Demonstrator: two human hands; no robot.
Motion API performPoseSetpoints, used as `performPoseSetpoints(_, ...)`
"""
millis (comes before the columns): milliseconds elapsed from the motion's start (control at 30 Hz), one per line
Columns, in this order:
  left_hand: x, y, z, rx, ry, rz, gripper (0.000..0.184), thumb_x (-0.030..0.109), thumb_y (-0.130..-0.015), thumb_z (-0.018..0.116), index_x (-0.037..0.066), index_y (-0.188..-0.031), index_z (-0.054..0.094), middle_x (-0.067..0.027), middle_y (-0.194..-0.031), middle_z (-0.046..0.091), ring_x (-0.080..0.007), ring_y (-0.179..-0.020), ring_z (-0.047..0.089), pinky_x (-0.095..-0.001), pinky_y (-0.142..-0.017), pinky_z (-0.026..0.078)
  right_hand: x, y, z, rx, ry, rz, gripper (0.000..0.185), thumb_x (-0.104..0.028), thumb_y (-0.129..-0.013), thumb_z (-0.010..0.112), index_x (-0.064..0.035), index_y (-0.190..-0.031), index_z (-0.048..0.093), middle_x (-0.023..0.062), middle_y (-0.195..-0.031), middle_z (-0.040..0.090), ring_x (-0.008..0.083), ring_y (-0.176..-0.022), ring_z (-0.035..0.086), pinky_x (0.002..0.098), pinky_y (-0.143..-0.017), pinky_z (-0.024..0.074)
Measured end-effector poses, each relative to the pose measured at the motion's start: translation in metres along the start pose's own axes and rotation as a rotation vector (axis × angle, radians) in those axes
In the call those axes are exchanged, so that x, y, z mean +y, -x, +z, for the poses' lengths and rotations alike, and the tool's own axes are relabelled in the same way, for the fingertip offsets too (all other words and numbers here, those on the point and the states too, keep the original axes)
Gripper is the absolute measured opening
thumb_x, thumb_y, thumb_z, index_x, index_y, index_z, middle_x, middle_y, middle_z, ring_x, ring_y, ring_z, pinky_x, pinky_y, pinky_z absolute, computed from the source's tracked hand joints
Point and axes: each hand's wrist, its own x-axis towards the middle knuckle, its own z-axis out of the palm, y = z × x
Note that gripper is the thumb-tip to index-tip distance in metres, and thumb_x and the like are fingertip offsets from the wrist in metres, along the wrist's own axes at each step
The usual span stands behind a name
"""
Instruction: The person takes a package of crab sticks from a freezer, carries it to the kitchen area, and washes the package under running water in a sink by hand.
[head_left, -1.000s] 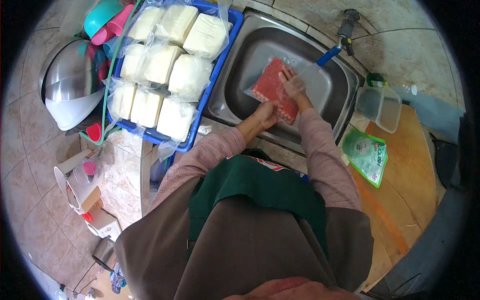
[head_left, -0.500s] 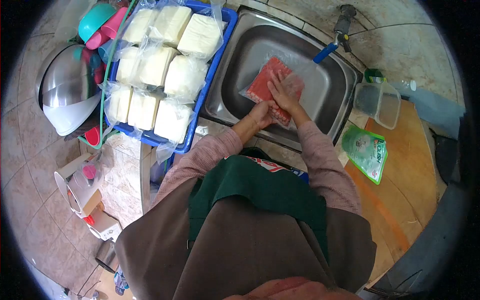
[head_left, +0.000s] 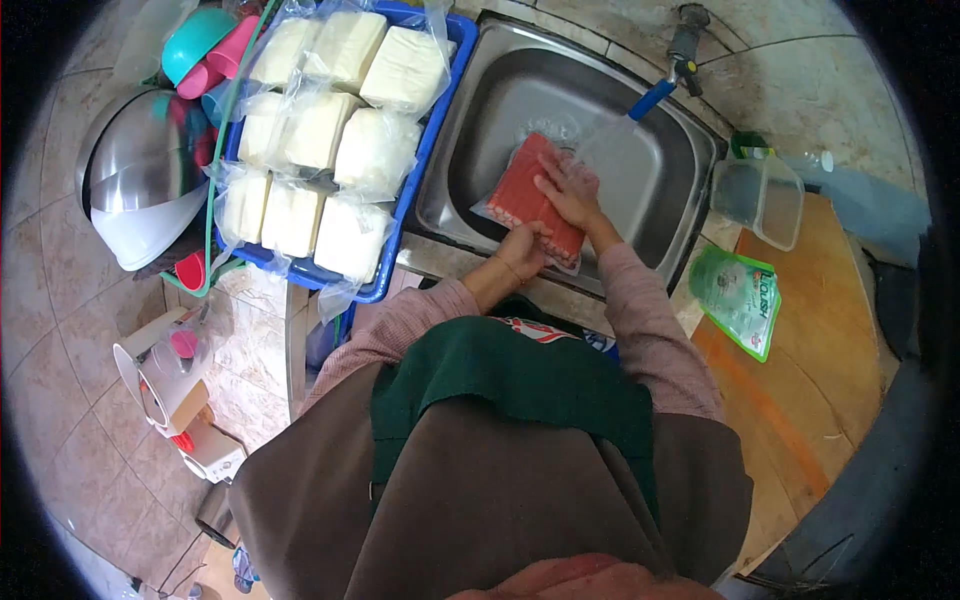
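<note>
A clear plastic pack of red-orange sticks (head_left: 521,188) is held tilted over the basin of the metal sink (head_left: 640,210). My left hand (head_left: 522,250) grips the pack's near edge, its fingers wrapped round it. Spread over the pack's upper face lies my right hand (head_left: 572,196), palm down. Water runs from the tap's blue spout (head_left: 652,100) beside the pack's far right corner.
A blue crate (head_left: 408,200) of bagged white blocks (head_left: 375,148) stands left of the sink. To the right are a clear plastic tub (head_left: 775,205), a green-and-white pouch (head_left: 737,298) and a wooden board (head_left: 800,400). Metal bowls (head_left: 140,150) lie far left.
The pack has moved a little toward my body and left, away from the spout. My right hand still lies spread on it and my left hand still grips its near edge.
</note>
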Motion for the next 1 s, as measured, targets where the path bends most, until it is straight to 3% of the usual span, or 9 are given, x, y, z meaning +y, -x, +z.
performPoseSetpoints(133, -0.002, -0.009, -0.012, 0.013, 0.054, -0.016, 0.016, 0.013, -0.077, 0.048, 0.006, -0.062, 0.048, -0.0111, -0.057, 0.051, -0.0282, -0.057, 0.054, -0.0399, -0.063, 0.047, 0.009, -0.018, 0.003, 0.027, -0.07, 0.09, 0.059, -0.056, -0.087, 0.034, -0.0252, -0.137, 0.032, 0.0125, -0.143, 0.026, 0.0315, -0.132, 0.021, 0.0533, -0.103, 0.0185)
performPoseSetpoints(200, -0.002, -0.012, -0.017, 0.018, 0.068, -0.023, 0.017, 0.013, -0.077, 0.048, 0.006, -0.061, 0.047, -0.0107, -0.057, 0.05, -0.0279, -0.056, 0.054, -0.0398, -0.063, 0.046, 0.008, -0.021, 0.001, -0.008, -0.004, 0.241, 0.057, -0.052, -0.089, 0.032, -0.0194, -0.136, 0.035, 0.013, -0.141, 0.03, 0.0292, -0.13, 0.027, 0.0403, -0.105, 0.0229)
performPoseSetpoints(333, -0.002, -0.021, -0.028, -0.007, 0.04, 0.007, 0.016, 0.012, -0.075, 0.048, 0.005, -0.061, 0.049, -0.012, -0.059, 0.053, -0.028, -0.058, 0.055, -0.0399, -0.064, 0.046, 0.006, -0.016, 0.011, 0.032, 0.074, 0.247, 0.058, -0.052, -0.089, 0.03, -0.0179, -0.136, 0.034, 0.0158, -0.141, 0.03, 0.0315, -0.13, 0.026, 0.0402, -0.104, 0.0237)
performPoseSetpoints(400, -0.002, -0.022, -0.03, -0.034, 0.019, 0.002, 0.016, 0.013, -0.075, 0.047, 0.004, -0.063, 0.053, -0.0124, -0.061, 0.056, -0.0274, -0.061, 0.056, -0.0385, -0.065, 0.045, 0.003, -0.007, 0.019, 0.1, 0.075, 0.214, 0.061, -0.053, -0.089, 0.03, -0.0169, -0.138, 0.029, 0.0166, -0.141, 0.028, 0.0356, -0.131, 0.022, 0.052, -0.103, 0.0181)
performPoseSetpoints(500, 0.003, -0.018, -0.024, -0.085, 0.005, 0.0, 0.017, 0.013, -0.077, 0.046, 0.003, -0.064, 0.054, -0.0131, -0.062, 0.057, -0.0285, -0.06, 0.057, -0.0397, -0.065, 0.047, -0.013, 0.011, 0.009, -0.017, 0.03, 0.198, 0.064, -0.053, -0.089, 0.029, -0.013, -0.138, 0.026, 0.0195, -0.141, 0.026, 0.0383, -0.132, 0.018, 0.0535, -0.104, 0.0141)
performPoseSetpoints(700, 0.009, -0.014, -0.01, -0.068, 0.011, 0.026, 0.019, 0.013, -0.078, 0.045, 0.003, -0.064, 0.052, -0.0129, -0.059, 0.056, -0.0277, -0.059, 0.057, -0.0398, -0.065, 0.048, -0.017, 0.021, 0.006, 0.04, -0.195, 0.059, 0.065, -0.055, -0.088, 0.031, -0.0143, -0.138, 0.026, 0.0196, -0.142, 0.024, 0.0391, -0.133, 0.012, 0.0538, -0.106, 0.0062)
performPoseSetpoints(833, 0.012, -0.019, -0.008, -0.012, 0.023, 0.038, 0.019, 0.013, -0.079, 0.045, 0.003, -0.063, 0.051, -0.0124, -0.057, 0.053, -0.028, -0.058, 0.055, -0.0397, -0.064, 0.048, -0.018, 0.003, -0.004, 0.056, -0.06, 0.109, 0.067, -0.058, -0.086, 0.032, -0.0174, -0.139, 0.026, 0.0179, -0.143, 0.024, 0.0358, -0.134, 0.014, 0.0555, -0.104, 0.0067)
performPoseSetpoints(900, 0.013, -0.021, -0.009, -0.007, 0.009, 0.038, 0.02, 0.013, -0.079, 0.045, 0.003, -0.062, 0.051, -0.0121, -0.056, 0.052, -0.028, -0.057, 0.055, -0.0395, -0.063, 0.048, -0.017, -0.006, -0.007, 0.028, 0.075, 0.166, 0.067, -0.057, -0.085, 0.037, -0.0175, -0.138, 0.03, 0.0152, -0.143, 0.025, 0.0319, -0.133, 0.019, 0.0447, -0.108, 0.0108)
performPoseSetpoints(1000, 0.009, -0.031, -0.022, 0.019, 0.04, 0.029, 0.02, 0.013, -0.078, 0.046, 0.003, -0.062, 0.05, -0.0125, -0.056, 0.052, -0.0278, -0.056, 0.053, -0.0391, -0.062, 0.047, -0.015, -0.017, -0.005, 0.043, 0.042, 0.195, 0.066, -0.06, -0.084, 0.036, -0.0218, -0.138, 0.03, 0.0126, -0.143, 0.026, 0.0303, -0.133, 0.02, 0.0422, -0.108, 0.0114)
